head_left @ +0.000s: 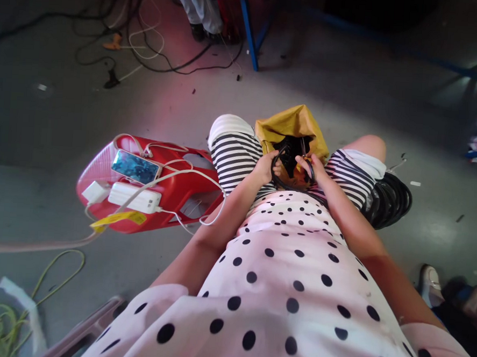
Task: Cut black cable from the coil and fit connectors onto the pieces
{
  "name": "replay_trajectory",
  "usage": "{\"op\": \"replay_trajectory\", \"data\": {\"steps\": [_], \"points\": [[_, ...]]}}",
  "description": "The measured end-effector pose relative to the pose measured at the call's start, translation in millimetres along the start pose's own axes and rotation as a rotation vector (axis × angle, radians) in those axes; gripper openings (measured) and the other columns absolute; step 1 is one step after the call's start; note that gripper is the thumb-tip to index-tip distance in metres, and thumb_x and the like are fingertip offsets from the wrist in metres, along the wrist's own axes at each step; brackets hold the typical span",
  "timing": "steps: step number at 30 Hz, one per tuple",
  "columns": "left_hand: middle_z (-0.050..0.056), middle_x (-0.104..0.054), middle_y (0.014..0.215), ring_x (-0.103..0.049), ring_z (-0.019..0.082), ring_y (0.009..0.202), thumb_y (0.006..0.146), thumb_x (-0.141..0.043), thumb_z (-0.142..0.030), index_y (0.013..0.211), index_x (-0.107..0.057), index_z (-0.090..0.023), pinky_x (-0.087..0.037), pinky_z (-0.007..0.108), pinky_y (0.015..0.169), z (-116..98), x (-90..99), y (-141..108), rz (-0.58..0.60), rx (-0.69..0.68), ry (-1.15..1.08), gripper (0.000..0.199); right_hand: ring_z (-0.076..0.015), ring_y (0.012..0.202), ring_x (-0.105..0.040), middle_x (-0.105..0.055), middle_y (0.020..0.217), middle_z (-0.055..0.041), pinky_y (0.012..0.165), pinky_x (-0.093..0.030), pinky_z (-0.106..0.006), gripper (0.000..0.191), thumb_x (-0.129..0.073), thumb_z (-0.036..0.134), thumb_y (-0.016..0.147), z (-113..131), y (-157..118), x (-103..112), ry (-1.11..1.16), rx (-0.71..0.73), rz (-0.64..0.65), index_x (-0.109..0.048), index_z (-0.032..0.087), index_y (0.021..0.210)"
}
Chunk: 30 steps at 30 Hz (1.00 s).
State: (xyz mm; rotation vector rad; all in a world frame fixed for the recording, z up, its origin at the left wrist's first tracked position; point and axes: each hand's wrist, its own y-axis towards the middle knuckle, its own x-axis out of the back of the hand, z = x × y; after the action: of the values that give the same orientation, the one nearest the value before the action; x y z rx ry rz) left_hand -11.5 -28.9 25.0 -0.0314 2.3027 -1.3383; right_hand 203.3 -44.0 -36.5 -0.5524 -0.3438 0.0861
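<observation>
My left hand [268, 167] is closed around a black cable [275, 179], which curves down toward my lap. Close by on the right, my right hand [312, 166] has its fingers closed on a small tool [303, 146] with thin metal tips; a dark loop shows by the palm, and its exact kind is unclear. Both hands are over the mouth of a yellow bag [282, 122] between my knees. Dark pieces lie inside the bag, too shadowed to make out. By my right thigh is a coil of black cable [394, 201].
To the left, a red plastic stool [167, 212] bears a phone [136, 167], a white power bank [134, 196], a charger [96, 191] and white cords. Cables [149, 54] tangle on the floor ahead, near a blue metal leg [250, 28] and another person's legs [198, 6]. Yellow-green cord [3, 325] lies lower left.
</observation>
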Motion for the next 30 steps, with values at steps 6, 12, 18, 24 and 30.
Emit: {"op": "replay_trajectory", "data": {"steps": [6, 12, 18, 24, 30], "points": [[-0.010, -0.043, 0.062, -0.031, 0.006, 0.044, 0.105, -0.076, -0.029, 0.091, -0.046, -0.025, -0.022, 0.015, 0.046, 8.4, 0.0, 10.4, 0.010, -0.156, 0.064, 0.034, -0.0296, 0.086, -0.077, -0.075, 0.087, -0.0014, 0.077, -0.063, -0.042, 0.079, -0.106, 0.080, 0.075, 5.4, -8.5, -0.5, -0.159, 0.026, 0.092, -0.063, 0.028, 0.116], [-0.011, -0.043, 0.064, -0.031, 0.005, 0.046, 0.106, -0.079, -0.029, 0.094, -0.051, -0.024, -0.022, 0.014, 0.048, 14.9, 3.5, 16.5, 0.066, -0.190, 0.228, 0.030, -0.0279, 0.082, -0.073, -0.072, 0.085, -0.0002, 0.074, -0.060, -0.041, 0.077, -0.107, 0.073, 0.078, 7.2, -10.4, -3.0, -0.165, 0.007, 0.139, -0.063, 0.027, 0.122], [-0.012, -0.043, 0.065, -0.032, 0.005, 0.047, 0.104, -0.083, -0.032, 0.095, -0.053, -0.024, -0.023, 0.014, 0.048, 13.3, 1.8, 14.8, 0.064, -0.193, 0.254, 0.033, -0.0242, 0.080, -0.070, -0.069, 0.088, 0.0023, 0.077, -0.061, -0.040, 0.075, -0.104, 0.072, 0.079, 3.2, -8.8, -5.2, -0.179, 0.060, 0.159, -0.063, 0.028, 0.123], [-0.012, -0.041, 0.064, -0.031, 0.005, 0.047, 0.107, -0.080, -0.032, 0.095, -0.053, -0.024, -0.023, 0.014, 0.048, 12.7, 0.5, 13.3, 0.070, -0.179, 0.292, 0.030, -0.0214, 0.075, -0.068, -0.071, 0.089, 0.0032, 0.074, -0.059, -0.038, 0.074, -0.098, 0.071, 0.085, 3.3, -11.1, -8.4, -0.177, 0.018, 0.208, -0.061, 0.027, 0.131], [-0.012, -0.040, 0.065, -0.030, 0.006, 0.047, 0.111, -0.075, -0.030, 0.096, -0.053, -0.025, -0.023, 0.015, 0.049, 13.4, 0.5, 13.9, 0.066, -0.179, 0.307, 0.027, -0.0229, 0.079, -0.071, -0.074, 0.092, 0.0002, 0.078, -0.061, -0.039, 0.075, -0.098, 0.068, 0.087, -1.4, -7.1, -9.3, -0.202, 0.048, 0.200, -0.065, 0.024, 0.138]]}}
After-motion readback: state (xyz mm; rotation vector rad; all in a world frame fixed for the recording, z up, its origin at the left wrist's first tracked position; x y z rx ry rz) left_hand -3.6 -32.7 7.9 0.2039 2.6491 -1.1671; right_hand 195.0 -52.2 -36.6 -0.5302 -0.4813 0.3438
